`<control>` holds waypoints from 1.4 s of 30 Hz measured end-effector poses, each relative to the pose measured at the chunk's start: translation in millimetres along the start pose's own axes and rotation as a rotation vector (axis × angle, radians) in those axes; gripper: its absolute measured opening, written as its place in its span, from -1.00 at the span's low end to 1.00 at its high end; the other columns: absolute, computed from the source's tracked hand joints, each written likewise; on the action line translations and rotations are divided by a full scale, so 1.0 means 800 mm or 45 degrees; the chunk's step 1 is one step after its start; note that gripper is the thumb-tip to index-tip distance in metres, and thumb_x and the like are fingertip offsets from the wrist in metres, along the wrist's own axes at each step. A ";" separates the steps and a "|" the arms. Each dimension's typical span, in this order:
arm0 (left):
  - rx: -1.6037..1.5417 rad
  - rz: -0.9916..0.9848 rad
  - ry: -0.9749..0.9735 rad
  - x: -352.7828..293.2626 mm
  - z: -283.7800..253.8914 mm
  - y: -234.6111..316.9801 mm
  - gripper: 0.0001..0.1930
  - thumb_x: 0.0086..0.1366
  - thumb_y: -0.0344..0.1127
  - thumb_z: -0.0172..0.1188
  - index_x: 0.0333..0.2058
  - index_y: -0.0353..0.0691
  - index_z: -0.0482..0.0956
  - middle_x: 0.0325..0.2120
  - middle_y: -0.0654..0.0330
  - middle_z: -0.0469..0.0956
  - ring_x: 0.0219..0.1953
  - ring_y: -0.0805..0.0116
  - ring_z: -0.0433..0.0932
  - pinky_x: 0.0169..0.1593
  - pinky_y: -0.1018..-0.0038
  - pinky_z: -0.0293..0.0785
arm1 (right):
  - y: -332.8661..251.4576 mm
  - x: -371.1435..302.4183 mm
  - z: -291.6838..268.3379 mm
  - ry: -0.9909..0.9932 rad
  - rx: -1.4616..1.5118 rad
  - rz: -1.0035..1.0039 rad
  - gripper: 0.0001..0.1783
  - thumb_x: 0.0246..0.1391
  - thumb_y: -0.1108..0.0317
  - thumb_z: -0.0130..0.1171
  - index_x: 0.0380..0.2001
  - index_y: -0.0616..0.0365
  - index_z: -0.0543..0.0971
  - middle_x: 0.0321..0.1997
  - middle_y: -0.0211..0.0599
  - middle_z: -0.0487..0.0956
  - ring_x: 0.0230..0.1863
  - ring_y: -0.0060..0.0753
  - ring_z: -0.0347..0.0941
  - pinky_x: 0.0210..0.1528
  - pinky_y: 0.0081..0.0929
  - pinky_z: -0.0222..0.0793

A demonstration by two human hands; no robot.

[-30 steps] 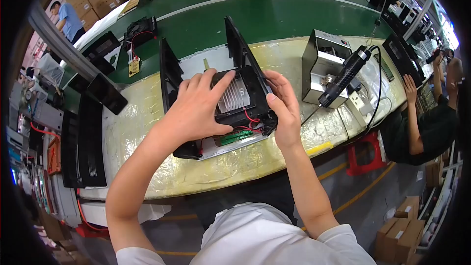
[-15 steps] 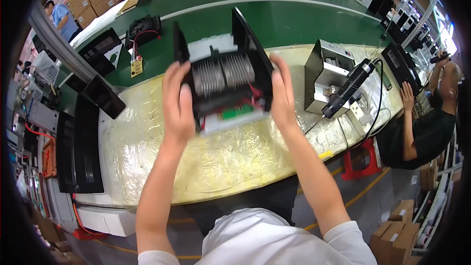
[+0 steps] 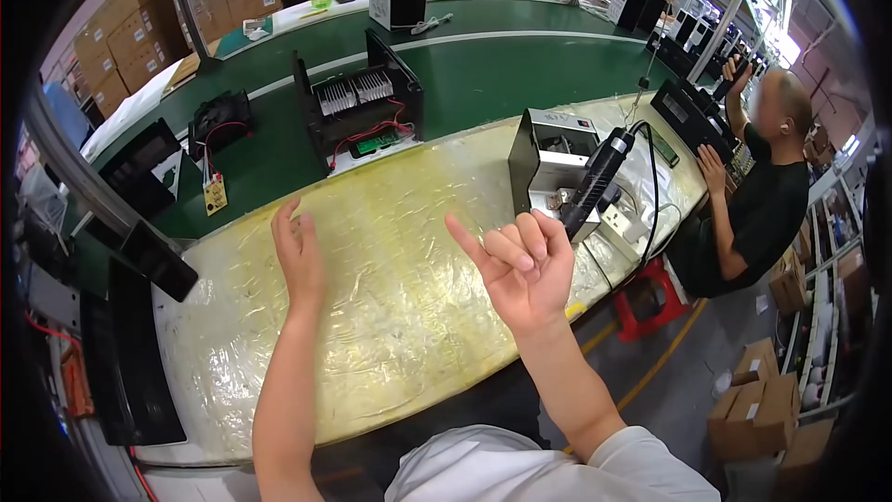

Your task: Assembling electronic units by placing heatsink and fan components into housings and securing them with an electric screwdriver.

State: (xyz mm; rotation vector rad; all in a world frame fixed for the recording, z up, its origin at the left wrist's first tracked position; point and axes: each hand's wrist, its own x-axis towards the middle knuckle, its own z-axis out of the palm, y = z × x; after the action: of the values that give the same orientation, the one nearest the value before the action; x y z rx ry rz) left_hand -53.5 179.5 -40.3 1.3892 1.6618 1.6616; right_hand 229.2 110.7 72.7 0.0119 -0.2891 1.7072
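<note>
Both my hands are empty. My left hand (image 3: pixel 299 256) hovers over the film-covered work surface (image 3: pixel 372 270), its fingers and thumb apart. Palm up, my right hand (image 3: pixel 522 270) has one finger stretched out to the left and the others half curled. Close beyond it leans a black corded electric screwdriver (image 3: pixel 599 181), which the hand does not grip. A black open-sided housing with a finned silver heatsink (image 3: pixel 356 91), red wires and a small green circuit board (image 3: pixel 376 144) stands on the green bench (image 3: pixel 483 74), beyond both hands.
A metal and black housing (image 3: pixel 539 153) stands behind the screwdriver, near a white power strip (image 3: pixel 624 231). A black fan unit (image 3: pixel 221 121) and a yellow board (image 3: pixel 215 195) lie at left, near dark panels (image 3: pixel 130 363). A co-worker (image 3: pixel 753 186) sits at right.
The heatsink housing has been set down farther off on the green bench, and both hands have let go of it. My right hand has turned palm up; the view has shifted right.
</note>
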 end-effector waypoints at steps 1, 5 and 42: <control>-0.011 0.004 -0.003 -0.004 -0.003 0.005 -0.61 0.52 -0.22 0.00 0.23 -0.21 0.39 0.16 0.17 0.40 0.07 0.35 0.42 0.15 0.44 0.33 | 0.003 -0.001 0.001 -0.030 -0.007 0.010 -0.48 0.38 0.27 -0.28 -0.76 -0.04 0.16 -0.85 -0.51 0.07 -0.67 -0.55 0.18 0.54 0.13 0.01; 0.025 0.055 0.034 -0.016 -0.029 0.010 -0.62 0.50 -0.24 0.01 0.21 -0.24 0.40 0.15 0.12 0.41 0.09 0.31 0.42 0.19 0.39 0.34 | 0.022 -0.023 0.017 -0.233 0.011 0.145 -0.48 0.39 0.23 -0.28 -0.74 -0.05 0.19 -0.81 -0.51 0.19 -0.65 -0.54 0.25 0.42 0.05 0.18; -0.138 0.184 0.041 -0.073 0.001 0.041 -0.68 0.36 -0.39 0.14 0.06 -0.34 0.40 0.03 -0.03 0.39 -0.19 0.12 0.56 -0.03 0.30 0.49 | 0.030 -0.195 0.154 -1.686 0.629 0.500 -0.62 0.27 0.39 -0.07 -0.65 0.04 0.53 -0.59 -0.49 0.40 -0.58 -0.54 0.32 -0.55 -0.48 0.11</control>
State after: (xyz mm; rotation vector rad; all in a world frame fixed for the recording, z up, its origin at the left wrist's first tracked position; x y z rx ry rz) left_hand -16.9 124.0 -30.8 1.4666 1.4950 1.8337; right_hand 211.6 -68.6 160.7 1.5666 -0.8572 1.8862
